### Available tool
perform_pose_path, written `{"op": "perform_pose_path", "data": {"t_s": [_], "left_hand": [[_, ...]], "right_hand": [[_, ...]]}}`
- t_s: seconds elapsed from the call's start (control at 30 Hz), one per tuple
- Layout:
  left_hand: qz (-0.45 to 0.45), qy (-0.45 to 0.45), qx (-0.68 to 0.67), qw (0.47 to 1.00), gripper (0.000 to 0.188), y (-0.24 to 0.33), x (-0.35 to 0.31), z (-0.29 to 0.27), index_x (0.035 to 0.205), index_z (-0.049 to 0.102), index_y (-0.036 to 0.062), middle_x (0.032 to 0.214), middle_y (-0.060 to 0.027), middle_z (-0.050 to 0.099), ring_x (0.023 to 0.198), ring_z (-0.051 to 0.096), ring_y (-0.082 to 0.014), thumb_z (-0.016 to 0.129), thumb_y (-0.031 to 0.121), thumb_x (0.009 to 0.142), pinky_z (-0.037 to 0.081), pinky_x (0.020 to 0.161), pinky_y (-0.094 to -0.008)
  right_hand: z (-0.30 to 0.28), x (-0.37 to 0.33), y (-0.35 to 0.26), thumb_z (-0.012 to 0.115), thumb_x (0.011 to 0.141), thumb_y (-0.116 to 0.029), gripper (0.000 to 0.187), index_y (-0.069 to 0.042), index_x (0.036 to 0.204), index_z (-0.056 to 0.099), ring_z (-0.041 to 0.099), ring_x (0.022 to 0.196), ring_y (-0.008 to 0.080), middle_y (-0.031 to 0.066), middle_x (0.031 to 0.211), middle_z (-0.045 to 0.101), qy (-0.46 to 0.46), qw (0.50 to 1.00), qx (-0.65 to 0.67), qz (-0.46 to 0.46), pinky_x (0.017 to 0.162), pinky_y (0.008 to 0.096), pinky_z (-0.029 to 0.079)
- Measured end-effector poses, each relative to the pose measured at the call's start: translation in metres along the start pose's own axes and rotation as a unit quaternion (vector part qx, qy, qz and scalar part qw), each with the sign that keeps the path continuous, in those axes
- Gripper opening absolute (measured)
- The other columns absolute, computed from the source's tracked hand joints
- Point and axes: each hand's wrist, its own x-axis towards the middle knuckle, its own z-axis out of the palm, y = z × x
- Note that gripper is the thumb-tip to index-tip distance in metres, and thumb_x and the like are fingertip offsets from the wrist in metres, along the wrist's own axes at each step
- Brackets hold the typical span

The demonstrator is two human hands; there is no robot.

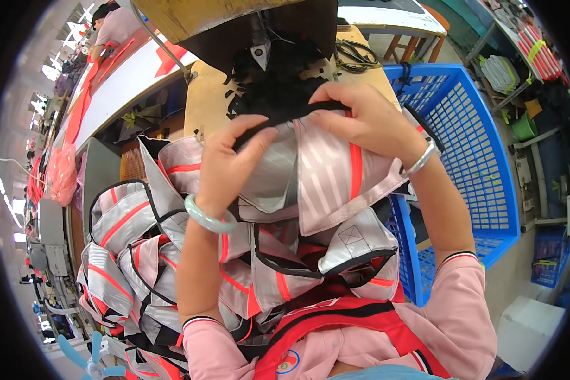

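Note:
Both my hands grip the black-bound edge of a silver-grey fabric piece (326, 171) with a red-orange stripe. My left hand (234, 149) pinches the edge between thumb and fingers on the left. Farther right, my right hand (367, 120) pinches the same edge, thumb below and fingers above. The piece hangs toward me from the edge of a wooden worktop (202, 101). Just beyond my hands, a pile of black fabric scraps (272, 95) lies under the machine's pointed metal part (260, 56).
A heap of similar silver pieces (126, 221) fills the space at my left and front. A blue plastic basket (487, 152) stands at my right. Coiled black cable (358, 56) lies on the worktop. A person (115, 28) sits beyond a white table (126, 66).

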Motion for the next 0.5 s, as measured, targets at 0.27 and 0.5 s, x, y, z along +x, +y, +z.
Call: {"op": "perform_pose_path", "data": {"t_s": [0.27,0.5], "left_hand": [[-0.060,-0.056,0.057,0.995,0.027,-0.019,0.054,-0.023,0.098,0.068,-0.0051,0.083,-0.0009,0.066,0.076,0.055,-0.0055,0.071,0.019,0.085,0.046,0.070,-0.0216],[-0.108,-0.061,0.006,0.992,0.027,-0.036,0.078,-0.028,0.102,0.068,-0.0056,0.086,-0.0028,0.067,0.075,0.058,-0.0064,0.070,0.017,0.086,0.047,0.069,-0.0211]], "right_hand": [[0.011,0.055,0.034,0.066,0.086,-0.021,0.028,0.004,0.100,0.064,0.056,0.079,0.0080,0.0048,0.084,0.065,-0.014,0.999,0.049,0.004,0.071,0.0243,0.046],[0.011,0.080,0.044,0.066,0.087,-0.023,0.031,0.003,0.104,0.065,0.058,0.081,0.0083,0.0040,0.088,0.067,-0.025,0.995,0.091,0.041,0.074,0.0232,0.047]]}}
